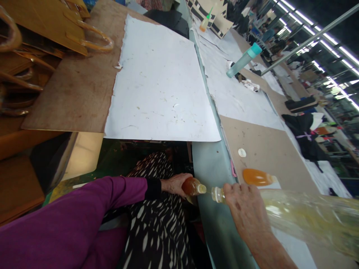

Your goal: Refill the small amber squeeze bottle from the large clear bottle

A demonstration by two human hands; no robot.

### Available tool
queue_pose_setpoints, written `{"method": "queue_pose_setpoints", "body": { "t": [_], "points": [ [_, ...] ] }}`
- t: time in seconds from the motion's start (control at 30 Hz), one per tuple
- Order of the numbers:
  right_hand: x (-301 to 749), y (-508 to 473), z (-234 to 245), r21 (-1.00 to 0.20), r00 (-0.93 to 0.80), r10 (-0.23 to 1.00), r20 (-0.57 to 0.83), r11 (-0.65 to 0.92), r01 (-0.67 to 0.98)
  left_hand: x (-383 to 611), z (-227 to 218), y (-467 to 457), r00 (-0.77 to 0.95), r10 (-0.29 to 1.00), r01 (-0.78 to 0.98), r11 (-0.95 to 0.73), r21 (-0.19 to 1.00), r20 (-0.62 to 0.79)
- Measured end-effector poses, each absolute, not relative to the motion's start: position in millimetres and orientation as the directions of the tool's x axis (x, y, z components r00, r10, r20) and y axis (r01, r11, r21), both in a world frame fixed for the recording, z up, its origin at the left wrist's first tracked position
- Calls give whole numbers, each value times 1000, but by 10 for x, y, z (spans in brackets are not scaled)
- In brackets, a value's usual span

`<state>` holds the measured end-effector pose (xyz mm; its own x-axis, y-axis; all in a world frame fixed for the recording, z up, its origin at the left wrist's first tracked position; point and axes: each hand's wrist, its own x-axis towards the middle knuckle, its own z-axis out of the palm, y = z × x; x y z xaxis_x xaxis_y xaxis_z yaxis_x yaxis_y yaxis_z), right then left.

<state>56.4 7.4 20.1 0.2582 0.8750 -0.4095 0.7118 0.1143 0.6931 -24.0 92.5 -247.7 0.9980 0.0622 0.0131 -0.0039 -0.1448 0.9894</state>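
My left hand (175, 184), in a purple sleeve with a black cuff, is closed around a small amber bottle (192, 186) held just off the table's edge above my lap. My right hand (246, 209) grips the neck end of a large clear plastic bottle (308, 216) of yellowish liquid, which lies tilted on its side. The large bottle's mouth (217, 194) meets the open mouth of the small one.
A second orange-filled bottle (256, 177) and a white cap (241, 152) lie on the brown board (269, 149). A big white paper sheet (162, 82), brown paper bags with handles (56, 22), a teal bottle (244, 59) and black cloth (305, 138) are around. People work far off.
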Motion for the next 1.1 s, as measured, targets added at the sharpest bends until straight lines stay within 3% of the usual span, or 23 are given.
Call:
{"method": "queue_pose_setpoints", "body": {
  "t": [1.1],
  "points": [
    [548, 111, 237, 701, 254, 870, -422, 136, 700, -246, -2445, 938, 999, 54, 7, -129, 992, 0]
  ]
}}
